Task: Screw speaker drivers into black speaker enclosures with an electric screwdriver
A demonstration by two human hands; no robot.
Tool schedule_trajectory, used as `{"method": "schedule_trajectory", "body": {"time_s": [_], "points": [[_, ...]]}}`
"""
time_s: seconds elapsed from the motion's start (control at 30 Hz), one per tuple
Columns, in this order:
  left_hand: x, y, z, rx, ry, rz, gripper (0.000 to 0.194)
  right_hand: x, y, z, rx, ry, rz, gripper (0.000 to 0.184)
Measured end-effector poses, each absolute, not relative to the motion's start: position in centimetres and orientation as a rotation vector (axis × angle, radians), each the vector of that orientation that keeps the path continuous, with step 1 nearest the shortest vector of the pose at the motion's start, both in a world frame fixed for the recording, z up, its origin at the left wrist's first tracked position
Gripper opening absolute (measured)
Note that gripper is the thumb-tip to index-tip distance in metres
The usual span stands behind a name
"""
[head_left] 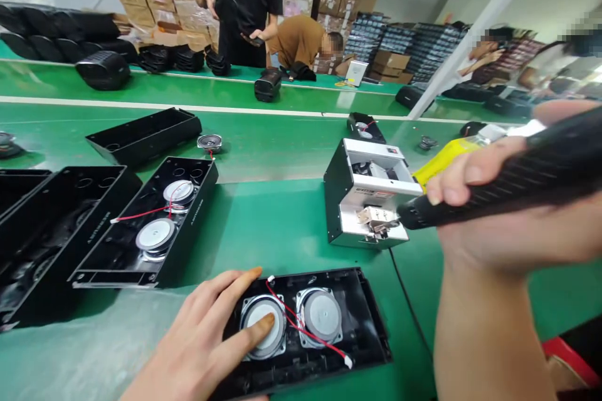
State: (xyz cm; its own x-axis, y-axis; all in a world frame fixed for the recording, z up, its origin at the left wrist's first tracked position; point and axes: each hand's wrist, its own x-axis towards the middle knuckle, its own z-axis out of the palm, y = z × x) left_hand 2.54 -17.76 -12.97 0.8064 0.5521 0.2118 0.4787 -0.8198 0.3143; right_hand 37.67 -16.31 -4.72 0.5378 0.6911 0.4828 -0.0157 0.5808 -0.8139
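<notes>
My left hand (202, 338) grips a black speaker panel (364, 319) at its left end, with the thumb lying on one speaker (263, 329) and a fingertip at the far edge. A second round speaker (323, 316) sits beside it in the panel. Red wires (305, 330) with white plugs cross both. In my right hand (493, 213) is a black electric screwdriver (527, 166), its fingers wrapped around the body. The screwdriver's nose points left at the front of a silver-and-black screw feeder (345, 200); whether the bit touches it I cannot tell.
Black speaker housings (190, 225) stand at the left, one holding two speakers. A loose speaker (209, 143) lies behind them. Past the feeder is a yellow object (442, 160). A slanted white post (480, 31) rises at right. Across the green bench (282, 166), a person (239, 6) holds a black item.
</notes>
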Motion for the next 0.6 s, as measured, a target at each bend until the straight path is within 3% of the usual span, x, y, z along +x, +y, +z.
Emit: {"method": "schedule_trajectory", "body": {"time_s": [0.1,0.2,0.4,0.6], "points": [[2.7,-17.7,-12.8,2.763,0.766,0.397,0.058,36.7,-15.0,-5.0,-0.777,-1.011,0.262,0.055],[2.1,-17.3,-12.6,2.763,0.856,0.323,0.048,36.6,-14.8,-5.3,-0.812,-0.951,0.314,0.062],[2.6,-16.5,-12.4,2.842,0.943,0.167,0.047,38.0,-15.2,-5.8,-0.860,-1.054,0.429,0.069],[4.2,-16.4,-11.7,2.699,1.023,0.152,0.046,37.0,-15.5,-5.9,-0.898,-0.968,0.330,0.067]]}}
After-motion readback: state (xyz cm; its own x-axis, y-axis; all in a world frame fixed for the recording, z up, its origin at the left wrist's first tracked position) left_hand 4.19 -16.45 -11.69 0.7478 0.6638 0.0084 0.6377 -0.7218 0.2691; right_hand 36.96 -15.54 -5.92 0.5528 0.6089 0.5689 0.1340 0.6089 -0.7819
